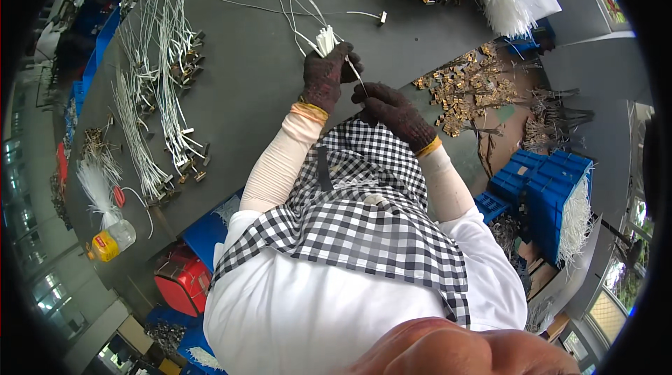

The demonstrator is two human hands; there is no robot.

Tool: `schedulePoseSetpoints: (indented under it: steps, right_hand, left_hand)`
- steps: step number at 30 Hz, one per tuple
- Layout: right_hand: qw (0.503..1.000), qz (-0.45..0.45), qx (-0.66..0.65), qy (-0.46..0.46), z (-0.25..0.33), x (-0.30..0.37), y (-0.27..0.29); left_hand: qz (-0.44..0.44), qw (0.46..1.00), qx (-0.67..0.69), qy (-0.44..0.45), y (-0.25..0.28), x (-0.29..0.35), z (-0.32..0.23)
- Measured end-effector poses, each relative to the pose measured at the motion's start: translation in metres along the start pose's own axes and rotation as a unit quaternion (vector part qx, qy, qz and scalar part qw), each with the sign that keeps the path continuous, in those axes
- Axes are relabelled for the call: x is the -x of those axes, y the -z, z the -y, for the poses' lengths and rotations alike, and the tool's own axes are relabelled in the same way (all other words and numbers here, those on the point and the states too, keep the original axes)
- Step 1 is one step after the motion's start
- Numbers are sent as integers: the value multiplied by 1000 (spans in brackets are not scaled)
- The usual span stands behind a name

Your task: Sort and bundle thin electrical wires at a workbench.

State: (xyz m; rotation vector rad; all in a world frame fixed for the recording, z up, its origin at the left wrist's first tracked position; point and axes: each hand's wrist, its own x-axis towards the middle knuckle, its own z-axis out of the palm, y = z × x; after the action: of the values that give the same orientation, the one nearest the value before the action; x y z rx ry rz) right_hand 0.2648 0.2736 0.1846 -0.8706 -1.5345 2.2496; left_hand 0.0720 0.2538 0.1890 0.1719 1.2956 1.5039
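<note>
Currently, at the grey table (252, 74) (blue crates (542, 182) nearby), white strips (325, 40) are clasped by the left hand (324, 79), a strand (355, 71) pinched by the right hand (397, 115).

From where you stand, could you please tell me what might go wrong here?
The thin strand running between the left hand and the right hand could slip or snap if pulled hard. The loose wires crossing near the held white bundle might tangle if the left hand moves.
</note>
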Motion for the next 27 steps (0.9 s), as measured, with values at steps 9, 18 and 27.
schedulePoseSetpoints:
  steps: [9,18,27]
  right_hand:
    - [994,-92,-38,43,7,-25,-1]
    - [880,-328,324,113,-8,-99,76]
    - [920,-300,45,248,21,-135,175]
  left_hand:
    - [250,962,-55,-97,13,3,-4]
    - [-107,942,-308,-83,51,-34,-16]
    - [88,992,-86,-13,-2,-27,-16]
